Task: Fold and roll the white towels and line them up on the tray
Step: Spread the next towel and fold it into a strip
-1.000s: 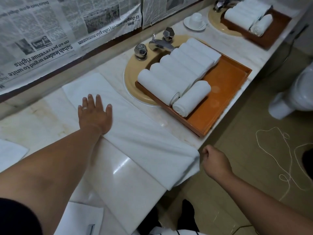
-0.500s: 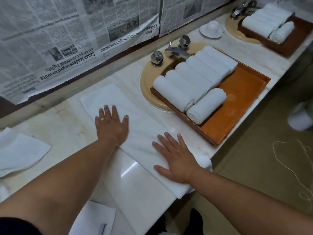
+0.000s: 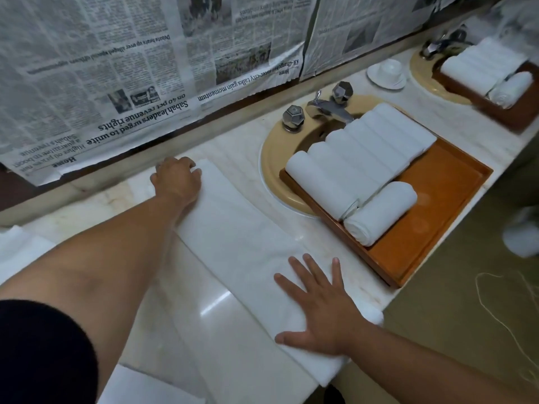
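Flat towel [image 3: 242, 246]: white, folded to long strip, lies diag. on counter [image 3: 233, 330], near end at front edge. Tray [image 3: 431, 228]: orange-brown, rect., across sink [image 3: 271, 158]. On it, row of rolled towels [image 3: 358, 153] side by side; one more roll [image 3: 379, 212] crosswise, touching their near ends.

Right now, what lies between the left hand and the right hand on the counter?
Only the folded towel, a flat bare strip: the left hand grips its far end, the right hand presses on its near end. The head view shows this.
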